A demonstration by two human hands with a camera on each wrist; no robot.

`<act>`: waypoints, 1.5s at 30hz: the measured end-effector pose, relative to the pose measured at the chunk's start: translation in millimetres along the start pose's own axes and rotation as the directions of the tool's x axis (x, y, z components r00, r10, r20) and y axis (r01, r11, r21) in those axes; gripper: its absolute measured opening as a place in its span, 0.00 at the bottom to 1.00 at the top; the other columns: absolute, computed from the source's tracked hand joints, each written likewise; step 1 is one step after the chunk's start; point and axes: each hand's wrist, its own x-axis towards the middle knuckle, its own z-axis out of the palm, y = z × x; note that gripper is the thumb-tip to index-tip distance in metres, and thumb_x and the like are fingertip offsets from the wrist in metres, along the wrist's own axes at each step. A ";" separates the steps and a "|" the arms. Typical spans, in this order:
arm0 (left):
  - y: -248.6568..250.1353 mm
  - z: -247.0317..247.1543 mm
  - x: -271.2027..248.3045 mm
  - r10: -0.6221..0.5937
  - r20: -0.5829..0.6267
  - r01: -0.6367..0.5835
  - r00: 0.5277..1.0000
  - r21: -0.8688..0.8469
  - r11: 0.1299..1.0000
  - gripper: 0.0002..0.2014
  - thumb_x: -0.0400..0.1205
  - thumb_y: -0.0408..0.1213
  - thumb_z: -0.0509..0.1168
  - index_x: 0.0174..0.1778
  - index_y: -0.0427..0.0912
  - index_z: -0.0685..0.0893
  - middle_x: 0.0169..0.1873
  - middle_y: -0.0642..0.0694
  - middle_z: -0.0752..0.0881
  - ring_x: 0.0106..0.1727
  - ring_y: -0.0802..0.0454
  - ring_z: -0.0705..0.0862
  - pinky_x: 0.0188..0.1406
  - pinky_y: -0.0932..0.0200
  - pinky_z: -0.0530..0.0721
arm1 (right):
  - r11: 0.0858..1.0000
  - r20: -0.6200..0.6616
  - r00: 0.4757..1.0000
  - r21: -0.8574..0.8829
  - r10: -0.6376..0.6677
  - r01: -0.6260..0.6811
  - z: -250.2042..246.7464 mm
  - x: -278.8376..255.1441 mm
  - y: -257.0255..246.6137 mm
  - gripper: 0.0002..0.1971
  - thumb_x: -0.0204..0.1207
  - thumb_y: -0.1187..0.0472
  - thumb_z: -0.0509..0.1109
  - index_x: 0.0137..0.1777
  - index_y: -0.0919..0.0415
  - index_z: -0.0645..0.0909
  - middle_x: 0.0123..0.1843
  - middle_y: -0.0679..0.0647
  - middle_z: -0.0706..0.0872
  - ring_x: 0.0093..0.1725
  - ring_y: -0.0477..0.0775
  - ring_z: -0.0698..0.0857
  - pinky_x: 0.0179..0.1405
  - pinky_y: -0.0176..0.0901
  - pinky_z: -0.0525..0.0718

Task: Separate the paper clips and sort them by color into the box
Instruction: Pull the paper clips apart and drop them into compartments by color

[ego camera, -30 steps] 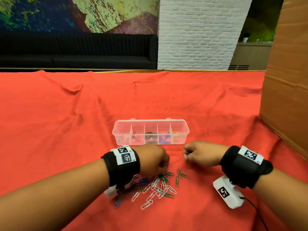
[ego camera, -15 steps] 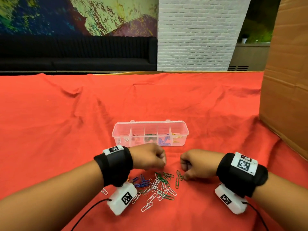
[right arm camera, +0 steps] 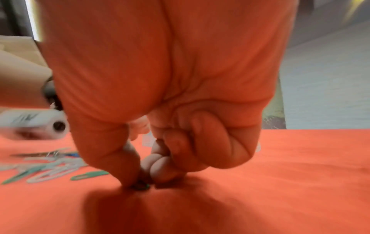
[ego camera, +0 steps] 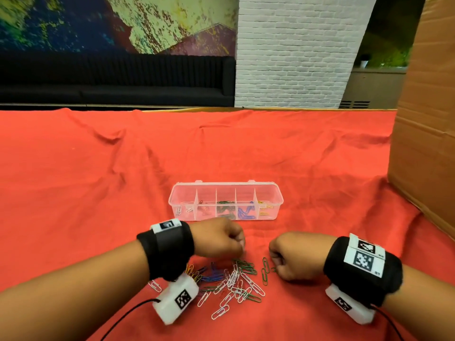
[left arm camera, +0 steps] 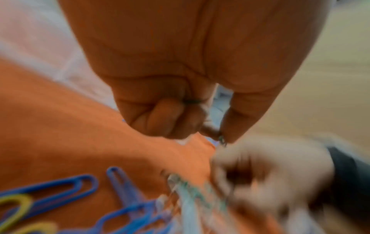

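Right hand point(right arm camera: 170, 126) grip pinches green clip point(right arm camera: 141, 186) against cloth point(right arm camera: 280, 182).

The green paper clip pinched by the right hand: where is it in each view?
Head: green paper clip at the right hand's fingers, right of the pile.
Left wrist: too blurred to tell.
Right wrist: bottom centre, on the cloth.
Shared landmark: loose paper clip pile.

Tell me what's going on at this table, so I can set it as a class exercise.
A person is sorting a loose pile of paper clips by colour into a clear divided box on a red cloth. The right hand pinches a green clip against the cloth. The left hand pinches another small clip above the pile. The box already holds some white, red, green, blue and yellow clips.
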 end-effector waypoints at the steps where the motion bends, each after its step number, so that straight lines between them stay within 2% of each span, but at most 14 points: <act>1: -2.7 -8.1 -0.5 -0.048 -0.019 0.043 0.999 -0.205 0.978 0.04 0.69 0.38 0.65 0.38 0.44 0.81 0.28 0.45 0.82 0.25 0.52 0.77 0.24 0.63 0.75 | 1.000 0.018 1.000 -0.023 0.004 -0.003 -0.2 -0.2 -1.2 0.04 0.69 0.56 0.63 0.40 0.53 0.78 0.37 0.48 0.82 0.37 0.56 0.79 0.31 0.41 0.70; 4: -6.5 -36.4 -1.8 -0.160 -0.133 0.051 0.978 -0.592 0.804 0.04 0.69 0.34 0.63 0.36 0.39 0.78 0.28 0.41 0.80 0.26 0.49 0.77 0.19 0.64 0.73 | 0.999 0.039 0.999 -0.032 0.000 0.001 -0.8 2.2 -1.6 0.07 0.66 0.54 0.63 0.41 0.54 0.79 0.40 0.50 0.85 0.39 0.58 0.82 0.33 0.45 0.77; 9: -4.7 -75.2 7.7 -0.268 -0.288 -0.049 0.919 -0.761 0.647 0.03 0.82 0.29 0.62 0.45 0.39 0.80 0.31 0.43 0.81 0.27 0.53 0.82 0.21 0.65 0.80 | 1.000 -0.022 1.000 -0.018 -0.009 0.009 -2.1 3.6 2.2 0.08 0.68 0.55 0.62 0.45 0.54 0.78 0.43 0.47 0.84 0.44 0.56 0.82 0.42 0.49 0.83; 13: 0.3 -86.1 22.4 -0.309 -0.305 -0.055 0.901 -0.787 0.615 0.08 0.82 0.26 0.56 0.50 0.35 0.80 0.42 0.36 0.86 0.42 0.45 0.88 0.43 0.58 0.87 | 0.999 -0.058 0.998 -0.034 -0.016 0.014 1.1 0.4 3.6 0.09 0.67 0.54 0.60 0.44 0.53 0.77 0.45 0.48 0.84 0.45 0.56 0.83 0.41 0.47 0.81; 16: 6.8 -89.1 25.8 -0.306 -0.314 -0.061 0.899 -0.780 0.622 0.04 0.82 0.29 0.58 0.43 0.36 0.78 0.49 0.32 0.84 0.52 0.39 0.84 0.58 0.50 0.82 | 0.999 -0.015 1.000 -0.039 -0.017 0.016 3.0 -2.1 3.0 0.09 0.67 0.54 0.59 0.43 0.54 0.77 0.44 0.50 0.85 0.43 0.57 0.82 0.41 0.48 0.82; 18: 6.4 -91.8 25.7 -0.223 -0.372 -0.081 0.901 -0.649 0.756 0.03 0.77 0.28 0.63 0.42 0.39 0.79 0.51 0.34 0.80 0.47 0.44 0.81 0.50 0.53 0.79 | 0.999 0.013 1.000 -0.042 -0.018 0.019 5.3 -3.9 0.7 0.07 0.66 0.55 0.59 0.41 0.53 0.75 0.43 0.50 0.84 0.40 0.57 0.80 0.37 0.46 0.79; 20: 4.7 -94.0 25.5 -0.080 -0.447 -0.061 0.891 -0.293 0.954 0.10 0.75 0.25 0.66 0.50 0.38 0.86 0.56 0.37 0.84 0.50 0.46 0.83 0.52 0.54 0.79 | 1.000 0.023 0.999 0.013 -0.023 0.023 -1.8 -2.4 -0.8 0.05 0.66 0.55 0.60 0.41 0.51 0.74 0.39 0.48 0.82 0.37 0.55 0.78 0.35 0.46 0.77; 23: 8.8 -83.5 18.4 -0.009 -0.489 -0.029 0.872 -0.069 0.997 0.10 0.78 0.30 0.68 0.53 0.43 0.90 0.43 0.47 0.89 0.37 0.56 0.82 0.42 0.60 0.79 | 0.981 -0.081 0.996 0.183 -0.042 0.056 -37.6 15.0 -0.8 0.05 0.68 0.60 0.64 0.41 0.49 0.74 0.35 0.46 0.81 0.35 0.50 0.78 0.35 0.43 0.77; 26: 10.2 -60.7 6.8 0.086 -0.365 -0.024 0.927 0.172 0.985 0.05 0.76 0.33 0.70 0.44 0.43 0.89 0.34 0.52 0.88 0.28 0.65 0.80 0.36 0.65 0.80 | 0.971 -0.254 0.967 0.225 -0.019 0.078 -77.4 46.4 -6.3 0.06 0.72 0.63 0.65 0.42 0.51 0.79 0.34 0.44 0.80 0.36 0.49 0.78 0.34 0.36 0.73; 29: 5.8 -28.0 -4.8 0.056 -0.162 0.020 0.985 0.434 0.901 0.06 0.74 0.40 0.69 0.43 0.46 0.90 0.38 0.51 0.91 0.37 0.56 0.86 0.41 0.61 0.82 | 0.959 -0.355 0.934 0.274 0.030 0.073 -98.8 75.8 -17.4 0.06 0.75 0.64 0.64 0.38 0.54 0.78 0.38 0.51 0.83 0.41 0.56 0.80 0.41 0.45 0.78; 31: 0.5 -9.4 -10.9 0.032 -0.110 0.034 0.993 0.552 0.833 0.08 0.74 0.41 0.68 0.45 0.48 0.89 0.40 0.52 0.91 0.40 0.53 0.86 0.40 0.62 0.80 | 0.933 -0.405 0.912 0.348 0.066 0.087 -103.6 91.7 -23.3 0.06 0.75 0.65 0.64 0.43 0.57 0.82 0.45 0.55 0.87 0.46 0.57 0.83 0.47 0.45 0.81; 35: -3.9 1.9 -16.8 0.028 -0.142 0.067 0.989 0.619 0.783 0.09 0.73 0.40 0.66 0.47 0.49 0.88 0.41 0.52 0.90 0.41 0.51 0.84 0.38 0.62 0.78 | 0.897 -0.455 0.883 0.430 0.118 0.102 -98.8 102.0 -20.8 0.14 0.74 0.69 0.64 0.56 0.58 0.84 0.50 0.52 0.89 0.50 0.54 0.85 0.51 0.41 0.82; 39: -18.6 -11.0 -8.3 0.028 -0.343 0.226 0.939 0.676 0.701 0.11 0.75 0.41 0.61 0.47 0.48 0.87 0.44 0.46 0.89 0.46 0.43 0.87 0.45 0.53 0.86 | 0.867 -0.412 0.905 0.485 0.106 0.119 -83.3 86.9 -9.8 0.13 0.71 0.74 0.63 0.49 0.60 0.85 0.45 0.56 0.90 0.45 0.56 0.88 0.48 0.47 0.86; 45: -30.5 -27.7 4.2 -0.012 -0.349 0.252 0.937 0.652 0.715 0.22 0.80 0.41 0.60 0.72 0.60 0.79 0.68 0.49 0.85 0.67 0.46 0.83 0.65 0.54 0.80 | 0.939 -0.352 0.934 0.336 0.051 0.076 -56.5 42.1 2.8 0.07 0.71 0.66 0.69 0.42 0.53 0.84 0.36 0.43 0.84 0.38 0.47 0.82 0.40 0.37 0.78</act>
